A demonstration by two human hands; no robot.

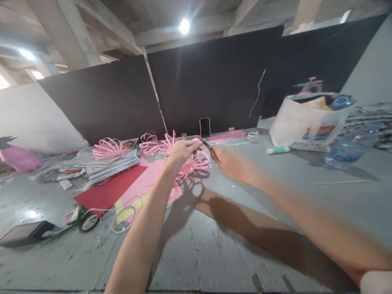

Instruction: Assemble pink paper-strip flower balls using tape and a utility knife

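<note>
My left hand [183, 152] is closed in a pinch on a pink paper strip piece [197, 141] at the middle of the view. Just to its right, my right hand [225, 160] is closed around a pair of scissors [206, 143], whose blades point toward the left fingertips. Below and beside the left hand lies a looped pink paper-strip ball [196, 163]. More pink strip loops [150, 143] sit behind the left hand. How much of the paper is between the blades cannot be made out.
Newspapers [113, 167] bear another pink strip ball. Red paper [112, 190], a tape roll [90, 223] and a phone [205, 127] lie or stand around. At right are a white bag [290, 126], a bottle [349, 151] and a glue stick [277, 150]. Brown cardboard [254, 224] lies in front.
</note>
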